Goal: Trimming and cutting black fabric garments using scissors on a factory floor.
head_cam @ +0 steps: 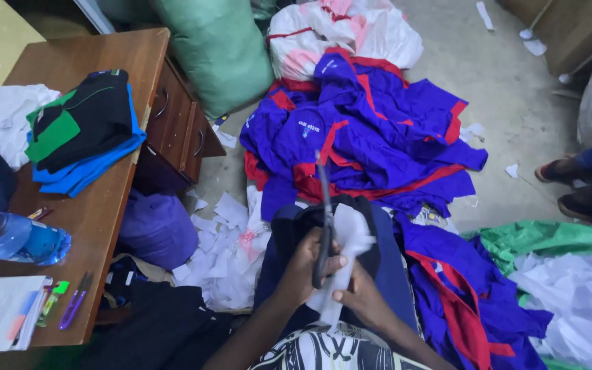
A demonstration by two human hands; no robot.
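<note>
A: Surface and room?

B: Grey concrete floor (515, 89), littered with white paper scraps (220, 253). A brown wooden desk (97, 212) with drawers stands at left.

A: Containers?

B: A large green sack (220, 48) stands beside the desk, closed, contents not visible. A white sack (351, 27) lies behind the pile of blue-and-red garments (371, 137); what fills it I cannot tell. On the desk, a clear plastic bottle (15, 236) lies on its side.

A: Hands?

B: Left hand (306, 267) is closed around the handles of dark scissors (325, 219), blades pointing up and away from the body. Right hand (361, 298) pinches a white piece of paper (347, 253) between thumb and fingers. The paper touches the scissor blades, over the lap, above a dark garment (289, 233).

A: Surroundings?

B: Folded black, green and blue clothes (83, 130) are stacked on the desk, with a notebook (1, 312) and pens (73, 301) near its front edge. A purple bundle (159, 229) sits under the desk edge. Green cloth (549, 236) and white sheets (577, 301) lie at right. Another person's feet (573, 185) rest at the far right, well apart from the hands. More blue-and-red fabric (467, 301) crowds the right knee.
</note>
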